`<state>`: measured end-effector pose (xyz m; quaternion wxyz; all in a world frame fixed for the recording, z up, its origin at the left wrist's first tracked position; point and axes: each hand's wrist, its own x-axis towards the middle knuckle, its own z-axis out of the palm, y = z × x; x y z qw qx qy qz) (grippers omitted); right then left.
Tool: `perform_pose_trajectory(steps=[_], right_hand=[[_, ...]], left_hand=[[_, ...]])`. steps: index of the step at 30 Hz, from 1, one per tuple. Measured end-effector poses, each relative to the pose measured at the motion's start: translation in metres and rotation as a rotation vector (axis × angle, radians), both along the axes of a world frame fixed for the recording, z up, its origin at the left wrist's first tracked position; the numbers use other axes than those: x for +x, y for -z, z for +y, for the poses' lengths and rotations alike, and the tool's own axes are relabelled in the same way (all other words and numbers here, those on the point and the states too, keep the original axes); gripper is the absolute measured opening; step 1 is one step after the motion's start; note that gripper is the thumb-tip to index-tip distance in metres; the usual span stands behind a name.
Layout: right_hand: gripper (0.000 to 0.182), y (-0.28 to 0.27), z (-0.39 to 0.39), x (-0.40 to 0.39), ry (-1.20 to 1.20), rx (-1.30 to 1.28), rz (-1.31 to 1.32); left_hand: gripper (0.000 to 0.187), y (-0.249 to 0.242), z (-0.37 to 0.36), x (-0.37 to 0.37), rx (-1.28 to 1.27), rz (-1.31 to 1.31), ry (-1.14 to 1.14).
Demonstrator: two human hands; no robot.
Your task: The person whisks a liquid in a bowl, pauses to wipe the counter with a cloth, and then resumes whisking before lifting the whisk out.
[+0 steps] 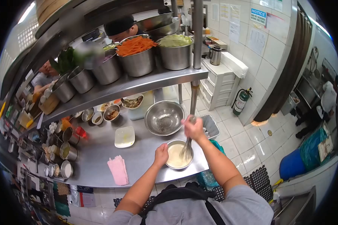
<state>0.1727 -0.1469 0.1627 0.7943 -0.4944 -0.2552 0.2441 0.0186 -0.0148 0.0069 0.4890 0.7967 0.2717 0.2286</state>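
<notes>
My right hand (193, 128) is closed round the handle of a wire whisk (187, 147), whose wires dip into a pale, creamy mixture (176, 155). The mixture lies in a metal bowl (167, 163) near the steel counter's front right edge. My left hand (161, 154) grips the left rim of this bowl with closed fingers. Just behind it stands a larger metal bowl (164, 117) with a wet-looking inside. A square pale dish (124, 137) and a folded pink cloth (118, 170) lie on the counter to the left.
Small bowls of food (111, 112) stand at the back, metal containers (68, 150) at the left. An overhead shelf (135, 90) holds pots, one with shredded carrot (136, 46). People are behind the shelf. A grey bin (211, 126) stands right of the counter.
</notes>
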Motion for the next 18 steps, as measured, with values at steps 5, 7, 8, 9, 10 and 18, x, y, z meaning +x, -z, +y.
perform_pose_trajectory(steps=[5, 7, 8, 9, 10, 18], right_hand=[[0.032, 0.004, -0.002, -0.017, -0.211, 0.058, 0.126], [0.031, 0.009, 0.010, -0.008, 0.008, 0.070, 0.006], [0.031, 0.012, 0.015, -0.004, 0.221, 0.074, -0.126], [0.031, 0.006, 0.012, -0.008, 0.217, 0.066, -0.134], [0.031, 0.002, 0.009, -0.017, -0.061, 0.060, 0.023], [0.029, -0.005, 0.018, -0.028, -0.074, -0.031, -0.240]], left_hand=[[0.031, -0.006, 0.000, 0.007, -0.040, 0.019, 0.009], [0.030, -0.004, -0.002, 0.001, 0.042, 0.057, 0.020], [0.030, -0.004, -0.001, 0.000, 0.038, 0.056, 0.018], [0.030, -0.006, 0.001, 0.002, 0.017, 0.037, 0.022], [0.029, -0.006, 0.000, 0.001, -0.002, 0.024, 0.028], [0.032, -0.005, 0.000, 0.002, -0.009, 0.029, 0.020]])
